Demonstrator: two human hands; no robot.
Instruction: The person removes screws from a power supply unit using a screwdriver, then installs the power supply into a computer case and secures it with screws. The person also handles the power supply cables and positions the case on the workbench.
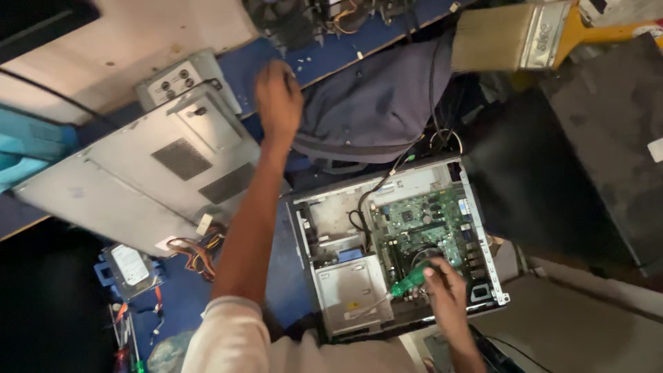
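The work area is a dim repair bench: a blue counter (324, 59) strewn with parts, its far edge pale and bare. An open desktop computer case (397, 252) lies on its side, so that the green motherboard (428, 224) faces up and is reachable from above. Its removed grey side panel (148, 176) lies flat to the left, well clear of the opening. Beside that panel sit a loose drive (131, 266) and a bundle of coloured cables (200, 252), near the case but apart from it. A dark cloth bag (376, 97) rests just behind the case, and a broad paintbrush (514, 34) lies above it, presumably kept for dusting.

The right hand (445, 287) is clenched around a green-handled screwdriver (407, 280), its shaft angled down-left across the metal drive bay (352, 290) inside the case. Whether the tip engages a screw cannot be told.

The left hand (278, 97) is stretched far forward over the counter, next to the bag. Its back faces the camera, so whether it grips anything cannot be told.
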